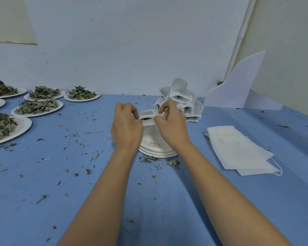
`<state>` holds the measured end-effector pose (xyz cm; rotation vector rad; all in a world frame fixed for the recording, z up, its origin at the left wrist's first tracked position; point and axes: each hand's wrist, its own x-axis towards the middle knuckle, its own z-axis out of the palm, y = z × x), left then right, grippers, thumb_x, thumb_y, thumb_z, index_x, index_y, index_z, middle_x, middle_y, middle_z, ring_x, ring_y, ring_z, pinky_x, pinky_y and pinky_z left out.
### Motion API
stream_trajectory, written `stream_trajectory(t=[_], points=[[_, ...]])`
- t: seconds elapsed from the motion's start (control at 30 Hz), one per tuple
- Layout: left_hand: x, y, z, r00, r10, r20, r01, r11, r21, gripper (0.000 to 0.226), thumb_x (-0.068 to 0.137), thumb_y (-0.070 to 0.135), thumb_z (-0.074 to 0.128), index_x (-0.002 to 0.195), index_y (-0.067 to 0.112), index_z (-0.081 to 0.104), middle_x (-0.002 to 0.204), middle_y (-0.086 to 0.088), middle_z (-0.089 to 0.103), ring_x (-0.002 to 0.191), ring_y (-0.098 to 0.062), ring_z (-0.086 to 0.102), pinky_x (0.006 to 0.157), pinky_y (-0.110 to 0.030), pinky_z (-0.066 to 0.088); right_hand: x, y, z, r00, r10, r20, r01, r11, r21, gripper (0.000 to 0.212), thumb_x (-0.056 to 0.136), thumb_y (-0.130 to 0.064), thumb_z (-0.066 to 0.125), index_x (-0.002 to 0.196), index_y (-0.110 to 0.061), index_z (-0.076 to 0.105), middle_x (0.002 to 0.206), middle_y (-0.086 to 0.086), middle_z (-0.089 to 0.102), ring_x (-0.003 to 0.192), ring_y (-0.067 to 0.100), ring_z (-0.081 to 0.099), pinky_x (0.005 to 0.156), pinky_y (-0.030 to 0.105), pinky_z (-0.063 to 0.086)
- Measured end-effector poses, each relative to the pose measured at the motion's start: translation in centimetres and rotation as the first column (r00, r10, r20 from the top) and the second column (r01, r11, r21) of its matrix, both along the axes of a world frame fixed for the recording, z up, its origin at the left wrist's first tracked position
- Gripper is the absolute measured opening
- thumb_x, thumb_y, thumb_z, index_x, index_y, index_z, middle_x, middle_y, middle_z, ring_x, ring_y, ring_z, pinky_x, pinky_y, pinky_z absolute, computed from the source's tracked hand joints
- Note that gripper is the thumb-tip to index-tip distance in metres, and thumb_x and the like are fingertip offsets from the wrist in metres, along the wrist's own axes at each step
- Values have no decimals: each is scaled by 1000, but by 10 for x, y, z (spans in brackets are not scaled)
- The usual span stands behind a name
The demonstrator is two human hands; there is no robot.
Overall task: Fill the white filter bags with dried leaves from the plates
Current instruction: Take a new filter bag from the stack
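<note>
Pinching a white filter bag [148,116] with left hand [126,125] and right hand [171,125] before the heap of filled white bags [181,100]; leaf-laden paper plates [37,107] and flat empty bags [238,150] remain

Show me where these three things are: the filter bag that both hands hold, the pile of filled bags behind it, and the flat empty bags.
filter bag [147,113]: head view, its white top edge.
pile of filled bags [180,96]: head view, a middle bag.
flat empty bags [238,150]: head view, top sheet.

Bare left hand [126,128], bare right hand [172,128], forearms apparently sleeveless.
</note>
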<state>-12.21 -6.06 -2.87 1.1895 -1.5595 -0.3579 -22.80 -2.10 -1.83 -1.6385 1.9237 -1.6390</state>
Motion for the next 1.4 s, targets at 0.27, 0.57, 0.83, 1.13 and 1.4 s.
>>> stream_trajectory(t=[0.27, 0.57, 0.83, 1.13, 1.4], points=[[-9, 4, 6, 989, -150, 3, 149, 982, 114, 26, 94, 10, 42, 117, 14, 53, 102, -2, 58, 79, -23, 59, 69, -40, 48, -7, 2, 5, 983, -100, -157, 119, 986, 120, 36, 90, -23, 45, 124, -21, 58, 110, 6, 64, 96, 23, 60, 80, 36, 48], [-10, 6, 14, 775, -359, -520, 537, 808, 242, 53, 83, -11, 34, 122, 12, 61, 122, -2, 60, 105, -14, 58, 86, -28, 55, -5, -1, 5, 995, 23, 98, -38, 987, 153, 56, 89, 6, 36, 139, -17, 47, 138, 3, 52, 120, 19, 54, 99, 34, 47], [-10, -1, 16, 716, -235, -657, 572, 738, 358, 39, 96, 30, 49, 135, 30, 48, 132, 6, 55, 114, -15, 57, 89, -37, 52, 13, 3, 4, 968, 232, 97, -242, 965, 103, 70, 81, 8, 40, 142, -26, 43, 118, -5, 59, 87, -8, 60, 76, 12, 47], [-31, -52, 33, 762, -27, -647, 322, 883, 342, 36, 92, 9, 56, 127, 19, 57, 121, -2, 57, 95, -17, 58, 68, -20, 50, -1, -38, 22, 871, 263, 415, -336, 935, 114, 63, 89, -2, 46, 146, -25, 31, 143, -4, 43, 113, 4, 45, 73, 8, 43], [-72, -119, 37, 895, -183, -408, 315, 906, 284, 46, 93, 2, 40, 135, 19, 49, 138, -10, 47, 119, -24, 52, 100, -35, 45, -26, -83, 25, 950, 65, 305, -134, 968, 210, 33, 89, -9, 47, 121, -18, 52, 102, -10, 53, 79, 2, 54, 58, 6, 38]])
